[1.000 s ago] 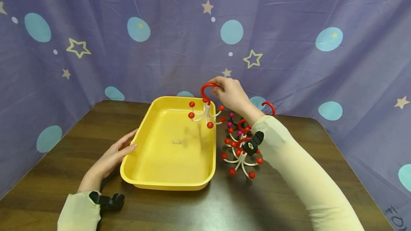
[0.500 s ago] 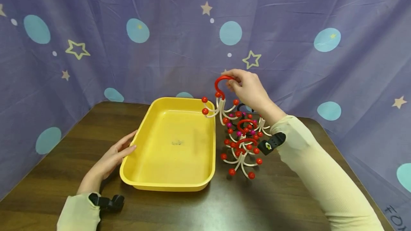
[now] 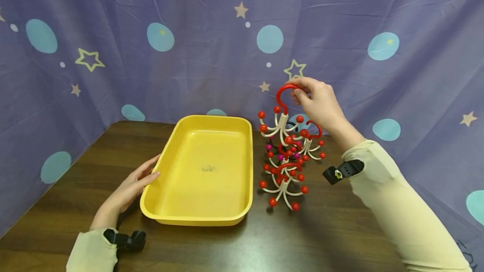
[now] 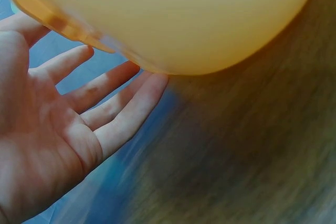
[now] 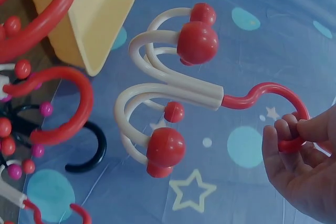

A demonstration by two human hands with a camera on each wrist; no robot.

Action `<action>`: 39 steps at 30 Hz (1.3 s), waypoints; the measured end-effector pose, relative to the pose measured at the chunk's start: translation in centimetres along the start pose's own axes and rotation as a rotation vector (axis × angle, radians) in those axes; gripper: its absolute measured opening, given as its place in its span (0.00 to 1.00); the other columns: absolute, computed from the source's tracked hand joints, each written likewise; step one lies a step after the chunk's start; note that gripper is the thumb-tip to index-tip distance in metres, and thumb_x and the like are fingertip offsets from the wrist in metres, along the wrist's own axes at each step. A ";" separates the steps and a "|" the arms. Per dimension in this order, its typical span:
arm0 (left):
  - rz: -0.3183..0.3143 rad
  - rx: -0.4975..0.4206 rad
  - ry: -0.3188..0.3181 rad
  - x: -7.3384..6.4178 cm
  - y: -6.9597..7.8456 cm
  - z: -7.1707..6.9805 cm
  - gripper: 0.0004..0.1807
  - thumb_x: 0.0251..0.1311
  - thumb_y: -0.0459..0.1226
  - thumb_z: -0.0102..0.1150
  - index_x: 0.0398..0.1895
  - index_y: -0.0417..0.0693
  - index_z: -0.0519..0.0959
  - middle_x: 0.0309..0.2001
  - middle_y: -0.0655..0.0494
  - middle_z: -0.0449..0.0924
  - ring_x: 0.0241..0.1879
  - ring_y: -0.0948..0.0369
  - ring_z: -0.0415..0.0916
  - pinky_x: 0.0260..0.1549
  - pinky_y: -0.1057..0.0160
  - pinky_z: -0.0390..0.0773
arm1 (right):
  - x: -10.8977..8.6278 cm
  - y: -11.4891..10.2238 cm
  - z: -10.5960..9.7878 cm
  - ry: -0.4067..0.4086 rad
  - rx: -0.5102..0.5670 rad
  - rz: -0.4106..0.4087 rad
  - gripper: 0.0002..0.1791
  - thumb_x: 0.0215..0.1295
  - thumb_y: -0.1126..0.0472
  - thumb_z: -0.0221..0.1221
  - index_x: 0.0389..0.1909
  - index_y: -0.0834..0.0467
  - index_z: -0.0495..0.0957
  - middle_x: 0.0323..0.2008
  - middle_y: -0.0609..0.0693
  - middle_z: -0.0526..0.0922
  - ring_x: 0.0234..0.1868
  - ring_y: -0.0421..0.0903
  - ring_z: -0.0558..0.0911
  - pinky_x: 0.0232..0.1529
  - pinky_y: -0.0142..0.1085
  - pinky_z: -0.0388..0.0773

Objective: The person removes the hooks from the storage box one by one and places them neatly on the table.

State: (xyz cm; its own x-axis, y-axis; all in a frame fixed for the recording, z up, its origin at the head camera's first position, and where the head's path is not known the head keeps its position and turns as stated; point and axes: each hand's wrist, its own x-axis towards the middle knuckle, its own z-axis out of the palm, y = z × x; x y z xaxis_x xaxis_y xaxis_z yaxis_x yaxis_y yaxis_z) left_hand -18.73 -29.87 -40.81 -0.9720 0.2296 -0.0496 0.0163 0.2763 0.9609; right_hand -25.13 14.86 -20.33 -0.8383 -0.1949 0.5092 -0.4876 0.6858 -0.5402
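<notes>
My right hand (image 3: 321, 102) pinches the red hook of a multi-arm hanger (image 3: 282, 124) and holds it up above other hangers at the tray's right. In the right wrist view, its white curved arms (image 5: 157, 90) end in red balls, and thumb and fingers of the hand (image 5: 304, 166) close on the hook's end. My left hand (image 3: 126, 190) rests against the left side of a yellow tray (image 3: 206, 196). Seen from the left wrist, that hand (image 4: 63, 124) has long, fairly straight fingers touching the tray's outer wall (image 4: 184, 30).
Several like hangers stand beside the tray, among them a front one (image 3: 284, 186) and a rear right one (image 3: 308, 142). A black hanger (image 5: 103, 148) with magenta balls is partly hidden among them. Behind the wooden table (image 3: 181, 247) hangs a purple curtain (image 3: 211, 70).
My right hand has carried the hanger rightward, from over the tray's right part to above the standing hangers. The left hand and tray have stayed in place.
</notes>
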 end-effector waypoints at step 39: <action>0.010 -0.004 0.004 0.0 0.0 0.1 0.32 0.67 0.43 0.43 0.72 0.56 0.46 0.61 0.37 0.55 0.44 0.67 0.72 0.39 0.60 0.77 | -6.2 8.0 -3.6 0.046 -0.234 0.071 0.13 0.64 0.63 0.51 0.46 0.57 0.79 0.33 0.55 0.84 0.26 0.39 0.78 0.24 0.30 0.67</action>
State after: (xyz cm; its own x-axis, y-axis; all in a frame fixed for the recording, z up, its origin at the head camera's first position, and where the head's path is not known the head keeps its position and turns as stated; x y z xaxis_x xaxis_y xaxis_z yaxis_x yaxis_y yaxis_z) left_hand -18.75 -29.80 -40.80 -0.9728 0.2286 -0.0386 0.0252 0.2699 0.9626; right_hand -22.95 24.08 -25.43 -0.8538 -0.1116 0.5086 -0.3533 0.8416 -0.4085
